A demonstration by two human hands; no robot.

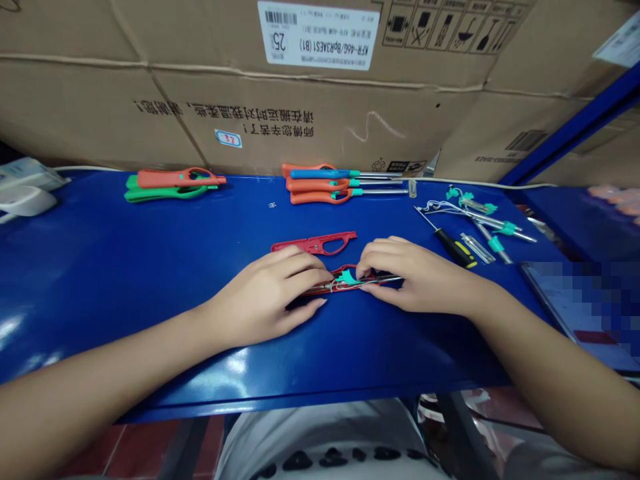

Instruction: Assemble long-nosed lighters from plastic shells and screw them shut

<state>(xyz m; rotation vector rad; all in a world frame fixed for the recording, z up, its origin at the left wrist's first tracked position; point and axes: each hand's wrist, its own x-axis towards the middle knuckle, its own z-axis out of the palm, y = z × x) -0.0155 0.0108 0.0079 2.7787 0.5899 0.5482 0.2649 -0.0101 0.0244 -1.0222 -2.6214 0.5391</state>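
A red lighter half-shell lies open on the blue table, with a green trigger, thin white wires and a metal tube inside it. Over its left end, my left hand closes with thumb and fingers around the shell. My right hand pinches at the front end, where the metal tube passes under the fingers; the fingertips partly hide what they grip. Just behind both hands rests the matching red half-shell, with a looped trigger guard at its right.
Several assembled lighters lie at the back. Orange and green handle shells are stacked at the left. To the right are a screwdriver, a clear fuel tank and wired tubes. A cardboard box stands behind the table.
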